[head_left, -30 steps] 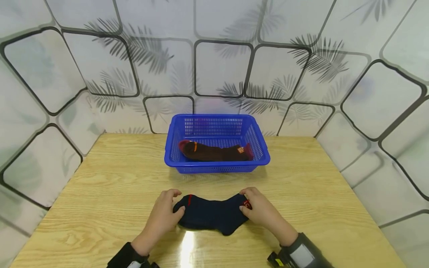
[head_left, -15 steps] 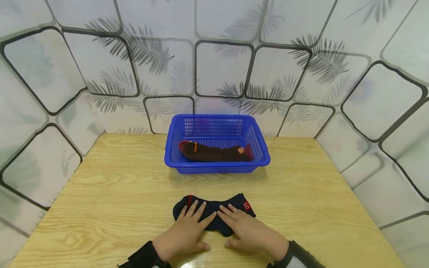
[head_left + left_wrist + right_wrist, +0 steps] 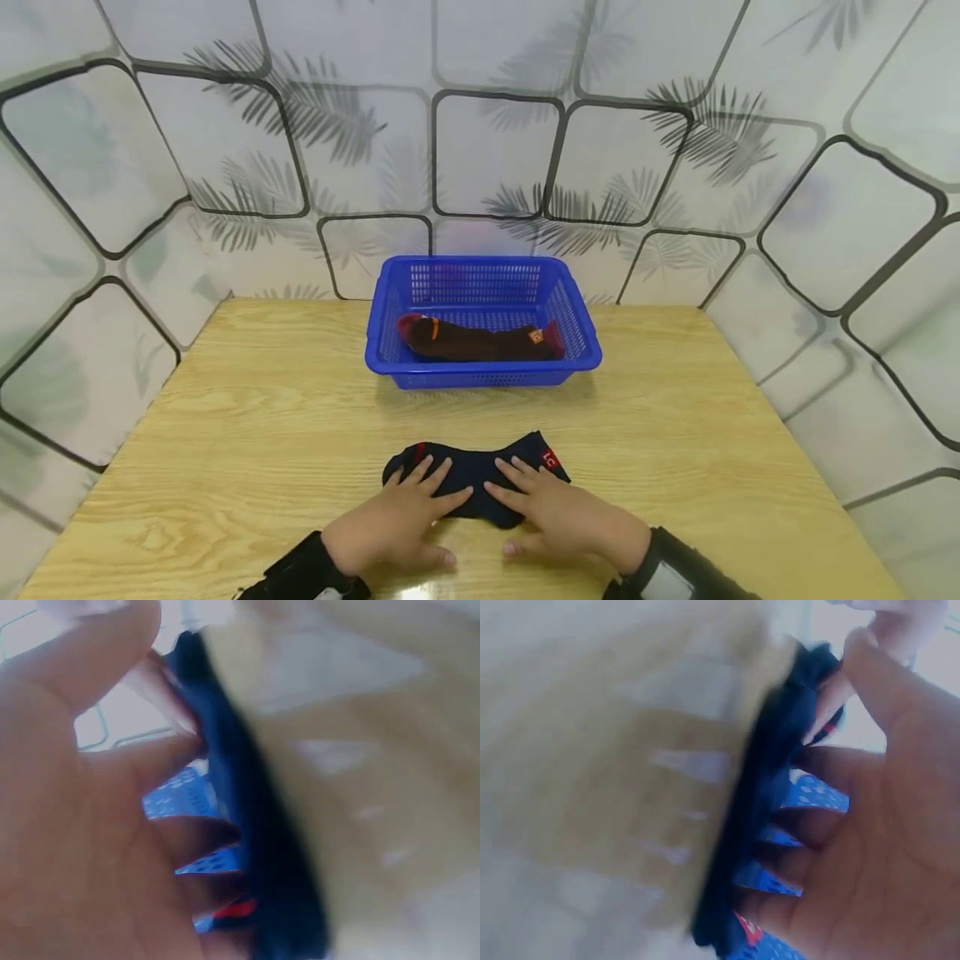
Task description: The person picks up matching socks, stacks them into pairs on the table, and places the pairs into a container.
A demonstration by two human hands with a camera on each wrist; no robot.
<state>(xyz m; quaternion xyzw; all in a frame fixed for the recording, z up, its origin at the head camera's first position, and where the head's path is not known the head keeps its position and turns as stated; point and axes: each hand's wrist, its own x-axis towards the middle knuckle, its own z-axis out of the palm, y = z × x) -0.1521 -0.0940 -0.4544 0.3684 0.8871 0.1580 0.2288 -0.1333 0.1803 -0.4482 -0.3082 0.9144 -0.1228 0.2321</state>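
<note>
A dark navy sock (image 3: 480, 467) lies flat on the table, with a red stripe near its left end and a red tag at its right end. My left hand (image 3: 397, 521) rests on the sock's left half, fingers spread and straight. On the right half lies my right hand (image 3: 558, 512), its fingers likewise extended across the fabric. Both thumbs point inward over the bare wood below the sock. In the left wrist view the fingertips meet the sock (image 3: 255, 825); the right wrist view shows the same contact with the sock (image 3: 757, 795), somewhat blurred.
Behind the sock stands a blue plastic basket (image 3: 483, 367). Inside it lies a brown sock (image 3: 480, 342) with maroon ends and an orange stripe. The wooden table (image 3: 262, 400) backs onto a patterned wall (image 3: 495, 150).
A second ago both hands held the sock's two ends. They let go and moved inward to lie flat on it; since half a second ago the left hand has shifted slightly left.
</note>
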